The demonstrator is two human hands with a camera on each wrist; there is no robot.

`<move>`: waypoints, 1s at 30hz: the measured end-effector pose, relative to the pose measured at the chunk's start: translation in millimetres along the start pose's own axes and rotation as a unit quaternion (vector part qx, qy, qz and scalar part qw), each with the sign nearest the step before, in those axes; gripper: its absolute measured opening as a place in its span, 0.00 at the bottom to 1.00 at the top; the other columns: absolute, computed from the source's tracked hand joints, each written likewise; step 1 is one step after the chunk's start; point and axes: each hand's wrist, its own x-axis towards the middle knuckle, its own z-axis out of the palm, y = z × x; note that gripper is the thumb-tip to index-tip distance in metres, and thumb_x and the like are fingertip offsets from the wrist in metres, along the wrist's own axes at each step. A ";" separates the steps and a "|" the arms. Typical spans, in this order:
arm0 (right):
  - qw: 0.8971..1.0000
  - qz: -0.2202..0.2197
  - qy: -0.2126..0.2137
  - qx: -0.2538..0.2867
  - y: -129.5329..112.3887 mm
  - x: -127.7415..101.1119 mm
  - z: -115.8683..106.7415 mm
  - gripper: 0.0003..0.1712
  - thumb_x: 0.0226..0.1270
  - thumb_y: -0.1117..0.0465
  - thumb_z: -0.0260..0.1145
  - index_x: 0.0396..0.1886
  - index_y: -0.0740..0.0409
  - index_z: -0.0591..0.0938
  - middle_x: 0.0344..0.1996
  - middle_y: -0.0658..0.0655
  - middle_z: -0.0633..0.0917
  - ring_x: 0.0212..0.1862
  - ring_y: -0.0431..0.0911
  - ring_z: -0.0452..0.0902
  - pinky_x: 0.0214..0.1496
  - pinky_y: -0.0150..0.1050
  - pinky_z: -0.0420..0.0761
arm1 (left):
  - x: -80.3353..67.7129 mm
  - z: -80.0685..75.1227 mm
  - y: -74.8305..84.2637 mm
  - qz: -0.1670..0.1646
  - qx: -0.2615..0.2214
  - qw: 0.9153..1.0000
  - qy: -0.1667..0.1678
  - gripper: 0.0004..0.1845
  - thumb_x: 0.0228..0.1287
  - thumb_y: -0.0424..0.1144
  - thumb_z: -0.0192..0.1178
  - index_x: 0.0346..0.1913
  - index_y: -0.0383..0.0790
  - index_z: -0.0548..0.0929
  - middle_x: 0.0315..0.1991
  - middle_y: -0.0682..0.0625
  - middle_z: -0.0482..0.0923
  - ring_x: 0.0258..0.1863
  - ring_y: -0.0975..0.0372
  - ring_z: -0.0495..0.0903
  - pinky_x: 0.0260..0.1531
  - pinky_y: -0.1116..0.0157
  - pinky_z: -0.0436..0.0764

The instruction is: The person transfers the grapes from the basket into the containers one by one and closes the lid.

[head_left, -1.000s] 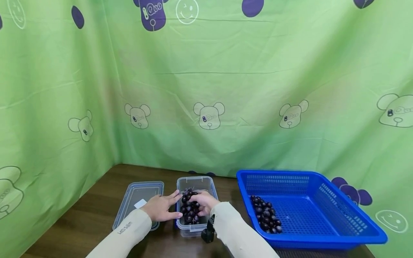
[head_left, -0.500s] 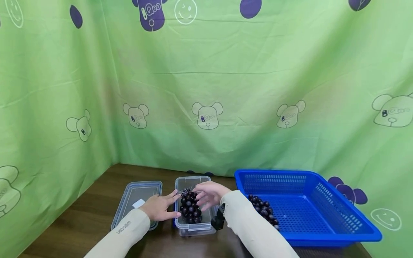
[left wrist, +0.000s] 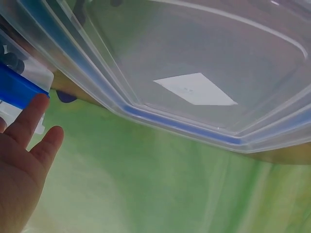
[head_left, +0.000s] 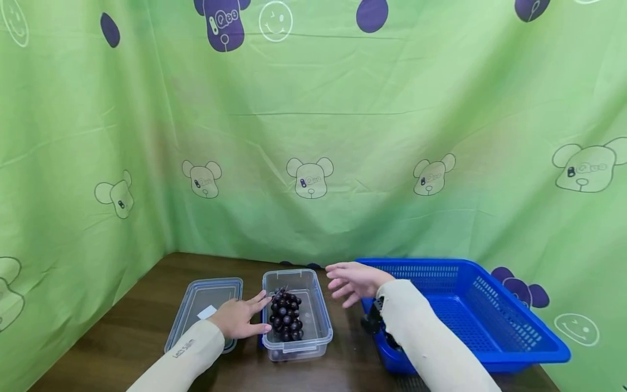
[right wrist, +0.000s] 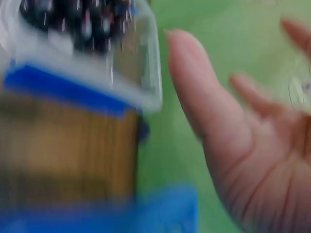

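Grape bunch in clear container; lid off beside it. Left hand flat against container; right hand empty, fingers spread, near blue basket.

Pretty blurry shot here. The right hand fills the right side, palm showing, fingers straight and spread, holding nothing. Up in the top left there's the clear plastic rectangular container with a blue clip on its side, and the dark purple round grapes sit inside it. Below that is the brown wooden surface, with a green backdrop between hand and container.
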 end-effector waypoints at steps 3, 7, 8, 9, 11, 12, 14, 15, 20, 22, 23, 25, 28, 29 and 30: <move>0.998 -0.001 -0.046 -0.035 6.1 -11.8 -20.4 0.38 0.71 0.55 0.55 0.74 0.63 0.53 0.48 0.63 0.77 0.42 0.50 0.80 0.30 0.43 0.82 | 0.7 0.8 -0.6 0.006 0.000 1.000 -0.001 0.40 0.64 0.65 0.49 0.70 0.39 0.67 0.69 0.42 0.64 0.10 0.69 0.58 0.28 0.59 0.76; 0.997 0.021 -0.057 -0.047 18.9 -25.7 -44.9 0.40 0.71 0.54 0.57 0.76 0.60 0.50 0.44 0.60 0.79 0.38 0.49 0.82 0.26 0.40 0.82 | -2.1 2.2 0.0 0.009 -0.008 1.000 -0.001 0.40 0.64 0.64 0.49 0.69 0.39 0.68 0.68 0.42 0.64 0.09 0.69 0.54 0.19 0.66 0.69; 0.997 0.028 -0.051 -0.049 23.4 -28.7 -50.3 0.41 0.71 0.54 0.57 0.76 0.60 0.51 0.42 0.59 0.80 0.38 0.50 0.83 0.26 0.39 0.82 | -3.5 3.0 0.3 0.008 -0.011 1.000 -0.002 0.40 0.64 0.64 0.49 0.69 0.38 0.68 0.68 0.41 0.64 0.09 0.69 0.54 0.18 0.67 0.67; 0.997 0.034 -0.042 -0.049 28.3 -31.5 -55.3 0.41 0.71 0.55 0.57 0.76 0.61 0.50 0.41 0.59 0.80 0.38 0.50 0.83 0.26 0.39 0.81 | -5.2 3.8 0.8 0.006 -0.015 1.000 -0.004 0.40 0.64 0.64 0.49 0.69 0.38 0.68 0.69 0.41 0.64 0.09 0.69 0.54 0.17 0.68 0.65; 0.998 0.042 -0.021 -0.052 39.1 -37.5 -64.7 0.41 0.71 0.56 0.58 0.75 0.62 0.51 0.40 0.59 0.80 0.38 0.52 0.83 0.26 0.38 0.81 | -8.4 5.5 1.9 0.002 -0.028 1.000 -0.007 0.40 0.64 0.63 0.50 0.69 0.38 0.67 0.69 0.41 0.64 0.09 0.69 0.53 0.13 0.69 0.60; 0.998 0.043 -0.013 -0.051 44.5 -40.8 -69.3 0.41 0.71 0.56 0.58 0.75 0.64 0.50 0.40 0.60 0.80 0.38 0.52 0.83 0.27 0.38 0.82 | -9.8 6.6 2.4 0.000 -0.033 0.999 -0.009 0.39 0.64 0.63 0.50 0.69 0.38 0.67 0.69 0.41 0.63 0.09 0.69 0.53 0.12 0.69 0.58; 0.998 0.043 -0.004 -0.044 54.5 -48.1 -78.8 0.42 0.71 0.56 0.58 0.75 0.65 0.48 0.41 0.60 0.79 0.37 0.51 0.83 0.28 0.39 0.82 | -11.5 8.3 3.4 -0.004 -0.040 0.999 -0.012 0.39 0.64 0.63 0.50 0.70 0.38 0.67 0.69 0.41 0.63 0.09 0.69 0.53 0.11 0.70 0.55; 0.998 0.042 -0.001 -0.040 58.7 -52.2 -83.6 0.43 0.71 0.55 0.58 0.75 0.66 0.47 0.41 0.60 0.80 0.35 0.49 0.83 0.29 0.38 0.82 | -11.9 9.0 3.8 -0.005 -0.044 0.999 -0.012 0.39 0.65 0.63 0.50 0.70 0.38 0.67 0.69 0.41 0.63 0.09 0.69 0.53 0.11 0.70 0.55; 0.999 0.036 0.006 -0.026 73.8 -74.2 -109.6 0.44 0.73 0.54 0.55 0.75 0.67 0.42 0.37 0.55 0.83 0.32 0.44 0.83 0.30 0.37 0.83 | -10.3 11.1 4.4 -0.011 -0.050 0.999 -0.017 0.39 0.65 0.63 0.51 0.70 0.39 0.66 0.70 0.40 0.62 0.09 0.69 0.56 0.11 0.69 0.58; 0.999 0.035 0.019 -0.025 76.7 -82.2 -119.1 0.45 0.74 0.54 0.54 0.74 0.68 0.40 0.38 0.55 0.82 0.35 0.46 0.83 0.31 0.38 0.83 | -8.8 10.5 4.1 -0.013 -0.049 0.999 -0.020 0.39 0.65 0.63 0.51 0.70 0.39 0.66 0.70 0.41 0.61 0.10 0.69 0.57 0.11 0.69 0.59; 0.999 0.036 0.029 -0.027 77.5 -85.8 -122.9 0.45 0.74 0.54 0.54 0.74 0.69 0.39 0.39 0.55 0.82 0.37 0.47 0.83 0.32 0.39 0.84 | -8.0 9.5 4.1 -0.013 -0.047 0.999 -0.021 0.39 0.65 0.62 0.51 0.70 0.39 0.66 0.70 0.41 0.61 0.10 0.69 0.57 0.10 0.69 0.59; 0.997 0.042 0.050 -0.040 78.6 -92.0 -129.2 0.47 0.73 0.54 0.55 0.73 0.70 0.37 0.44 0.60 0.80 0.42 0.52 0.82 0.36 0.42 0.84 | -6.3 6.5 3.7 -0.012 -0.042 0.999 -0.020 0.39 0.65 0.62 0.51 0.70 0.39 0.66 0.70 0.41 0.62 0.09 0.69 0.56 0.11 0.70 0.58; 0.993 0.059 0.077 -0.061 80.2 -97.9 -135.3 0.49 0.71 0.56 0.57 0.72 0.72 0.35 0.52 0.73 0.74 0.51 0.62 0.78 0.40 0.47 0.83 | -3.4 0.6 3.6 -0.008 -0.029 0.999 -0.017 0.39 0.64 0.64 0.50 0.70 0.39 0.67 0.69 0.41 0.62 0.09 0.69 0.53 0.11 0.70 0.55; 0.992 0.064 0.083 -0.067 81.0 -98.8 -136.5 0.50 0.70 0.56 0.57 0.72 0.72 0.35 0.54 0.77 0.71 0.53 0.65 0.76 0.42 0.49 0.83 | -2.6 -1.0 3.4 -0.007 -0.025 1.000 -0.016 0.40 0.64 0.64 0.50 0.70 0.40 0.67 0.69 0.41 0.63 0.09 0.69 0.52 0.11 0.70 0.54; 0.992 0.067 0.084 -0.072 82.0 -99.1 -137.3 0.50 0.70 0.56 0.58 0.72 0.73 0.34 0.56 0.81 0.67 0.55 0.69 0.73 0.43 0.50 0.83 | -2.0 -2.4 3.3 -0.005 -0.020 1.000 -0.015 0.40 0.64 0.65 0.50 0.69 0.39 0.67 0.69 0.41 0.63 0.09 0.69 0.51 0.11 0.70 0.54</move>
